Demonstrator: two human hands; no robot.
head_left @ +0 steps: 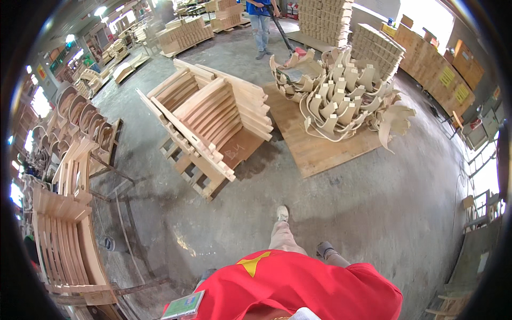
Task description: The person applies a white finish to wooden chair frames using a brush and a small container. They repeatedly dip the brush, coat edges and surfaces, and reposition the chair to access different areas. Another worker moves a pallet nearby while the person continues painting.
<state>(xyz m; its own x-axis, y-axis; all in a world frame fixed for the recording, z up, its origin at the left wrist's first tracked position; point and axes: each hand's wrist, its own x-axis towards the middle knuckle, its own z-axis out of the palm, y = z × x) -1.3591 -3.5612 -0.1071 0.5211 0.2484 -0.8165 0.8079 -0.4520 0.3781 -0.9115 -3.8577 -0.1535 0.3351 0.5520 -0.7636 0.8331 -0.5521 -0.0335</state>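
Neither my left hand nor my right hand shows; both are hidden below my red shirt or outside the picture. My legs are in mid-stride, with one pale shoe [282, 213] forward on the concrete floor. Ahead of me to the left, stacked wooden frames with slats [205, 109] rest on a wooden pallet [205, 184]. To the right of them, a tangled pile of curved bent-wood pieces [341, 101] lies on a plywood sheet [314, 154].
A person in a blue shirt [260, 26] grips a black handle [281, 29] leading down to something red behind the pile. Tall stacks of wooden parts [326, 21] stand behind. A slatted wooden bench frame [64, 240] is at my left, plywood panels [437, 69] far right.
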